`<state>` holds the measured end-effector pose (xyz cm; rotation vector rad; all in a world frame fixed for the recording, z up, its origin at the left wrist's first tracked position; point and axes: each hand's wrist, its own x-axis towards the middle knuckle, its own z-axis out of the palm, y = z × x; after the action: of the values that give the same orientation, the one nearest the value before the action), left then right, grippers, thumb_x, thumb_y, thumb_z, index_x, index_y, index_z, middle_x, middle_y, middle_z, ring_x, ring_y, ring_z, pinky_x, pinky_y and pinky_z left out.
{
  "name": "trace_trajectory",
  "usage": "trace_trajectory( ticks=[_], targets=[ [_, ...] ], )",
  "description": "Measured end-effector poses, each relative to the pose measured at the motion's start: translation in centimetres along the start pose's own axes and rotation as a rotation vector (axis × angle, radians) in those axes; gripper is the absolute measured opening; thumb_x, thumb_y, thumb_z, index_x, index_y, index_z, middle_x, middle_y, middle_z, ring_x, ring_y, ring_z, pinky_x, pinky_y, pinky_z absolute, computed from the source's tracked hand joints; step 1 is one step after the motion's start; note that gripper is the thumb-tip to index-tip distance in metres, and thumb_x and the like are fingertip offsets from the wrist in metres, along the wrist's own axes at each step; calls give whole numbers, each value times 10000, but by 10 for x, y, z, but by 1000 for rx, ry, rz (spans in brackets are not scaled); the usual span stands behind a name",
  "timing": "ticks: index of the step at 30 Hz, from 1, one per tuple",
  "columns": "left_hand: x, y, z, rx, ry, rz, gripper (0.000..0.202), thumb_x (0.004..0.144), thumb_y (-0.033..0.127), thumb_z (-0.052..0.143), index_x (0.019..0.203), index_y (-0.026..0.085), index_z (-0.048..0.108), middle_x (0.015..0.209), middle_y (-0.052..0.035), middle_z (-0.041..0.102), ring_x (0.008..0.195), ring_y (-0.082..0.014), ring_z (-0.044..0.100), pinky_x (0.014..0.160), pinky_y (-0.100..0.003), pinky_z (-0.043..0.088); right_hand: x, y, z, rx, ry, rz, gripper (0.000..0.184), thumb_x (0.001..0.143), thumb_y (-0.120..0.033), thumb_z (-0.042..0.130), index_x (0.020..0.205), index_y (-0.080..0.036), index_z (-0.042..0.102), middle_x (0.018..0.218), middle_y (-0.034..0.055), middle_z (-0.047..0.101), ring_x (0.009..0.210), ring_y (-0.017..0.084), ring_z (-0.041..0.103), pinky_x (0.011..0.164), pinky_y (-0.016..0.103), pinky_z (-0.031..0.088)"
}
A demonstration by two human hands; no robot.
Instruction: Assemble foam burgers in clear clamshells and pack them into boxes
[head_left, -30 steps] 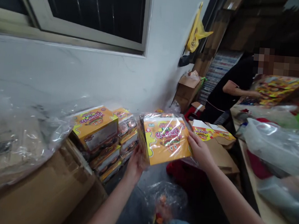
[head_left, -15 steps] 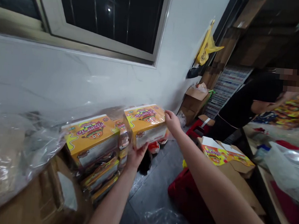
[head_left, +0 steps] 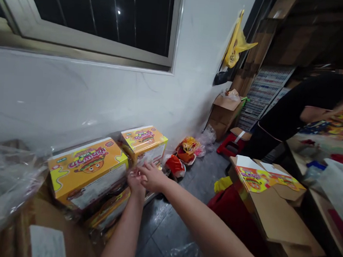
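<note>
Two stacks of yellow-orange snack boxes in clear wrap stand against the white wall. The far stack's top box [head_left: 144, 142] lies flat with no hand on it. A nearer box [head_left: 87, 172] tops the left stack. My right hand [head_left: 152, 177] reaches across in front of the boxes with its fingers stretched out leftward and holds nothing. My left hand [head_left: 133, 184] sits just under it, touching it, between the two stacks. The right hand covers the left hand's fingers, which are also blurred.
A crinkled clear plastic sheet [head_left: 3, 186] covers brown cartons at the left. An open carton [head_left: 272, 207] with a printed flat box on it stands to the right. Snack bags [head_left: 184, 155] lie on the grey floor. A person in black [head_left: 291, 110] works at the right-hand table.
The wrapped box that both hands carried now rests on the far stack. Both hands have let go and dropped lower, meeting in front of the stacks.
</note>
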<state>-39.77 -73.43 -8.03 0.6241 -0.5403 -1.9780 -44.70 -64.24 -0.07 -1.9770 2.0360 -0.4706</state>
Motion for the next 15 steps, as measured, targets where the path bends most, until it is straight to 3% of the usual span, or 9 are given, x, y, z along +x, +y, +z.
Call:
trace_trajectory(
  ticks=[3, 6, 9, 11, 13, 15],
  targets=[
    [-3, 3, 5, 62, 108, 42, 417, 919, 387, 238, 1104, 159, 534, 988, -71, 625, 994, -176, 572, 888, -346, 434, -28, 5, 11, -58, -27, -12, 583, 774, -256, 522, 1333, -198, 365, 1451, 138, 227, 1326, 353, 166, 1001, 552, 272],
    [-16, 2, 16, 208, 100, 50, 469, 910, 349, 149, 1120, 188, 537, 984, -83, 647, 1053, -193, 563, 895, -362, 437, -56, 12, 11, -71, -3, 12, 592, 748, -213, 534, 1320, -168, 386, 1435, 162, 253, 1322, 352, 180, 1010, 536, 280],
    [-48, -17, 33, 434, 1, 62, 489, 900, 323, 155, 1059, 123, 573, 989, -147, 651, 994, -211, 603, 835, -391, 474, -89, 23, 11, -4, 78, 68, 620, 743, -168, 520, 1340, -134, 357, 1401, 154, 329, 1326, 275, 216, 1079, 462, 218],
    [-71, -33, 48, 612, -89, 103, 557, 889, 289, 100, 1019, 55, 589, 1002, -162, 640, 945, -161, 617, 832, -306, 471, -121, 32, 14, 41, 126, 180, 596, 757, -153, 492, 1338, -118, 363, 1385, 148, 360, 1325, 242, 232, 1094, 427, 211],
    [-82, -40, 66, 831, -209, 182, 521, 890, 292, 142, 986, 51, 594, 1058, -146, 618, 977, -129, 592, 884, -266, 430, -167, 41, 21, 53, 147, 310, 535, 778, -156, 465, 1309, -121, 414, 1378, 140, 374, 1325, 242, 236, 1088, 423, 236],
    [-76, -28, 84, 1116, -359, 299, 381, 894, 317, 334, 1049, 74, 583, 1173, -121, 565, 1088, -159, 527, 987, -351, 363, -226, 45, 30, 44, 143, 396, 469, 797, -181, 454, 1264, -143, 479, 1367, 123, 397, 1326, 247, 235, 1081, 432, 253]
  ],
)
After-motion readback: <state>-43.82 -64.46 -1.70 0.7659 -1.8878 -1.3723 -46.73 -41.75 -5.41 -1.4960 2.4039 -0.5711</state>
